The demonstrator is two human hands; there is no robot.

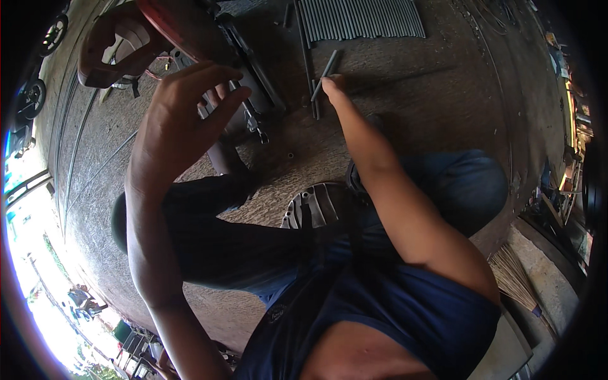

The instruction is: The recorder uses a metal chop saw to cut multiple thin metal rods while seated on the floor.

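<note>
My left hand (183, 111) is raised at the upper left, thumb and fingers curved and apart, with nothing visible between them. It hangs over the metal clamp (253, 120) of a cut-off saw with a dark red handle (101, 54); part of the clamp is hidden behind the hand. My right hand (333, 84), reaching forward to the floor, is closed on a short grey metal rod (328, 63), held at a slant. Just beyond it lies a neat row of many similar grey rods (361, 19), side by side.
A long dark bar (304, 31) runs along the left side of the row. A small ring (291, 155) lies on the rough floor (430, 107). Cables (79, 145) trail at the left. A broom (516, 272) rests at the lower right. My bent legs frame the near floor.
</note>
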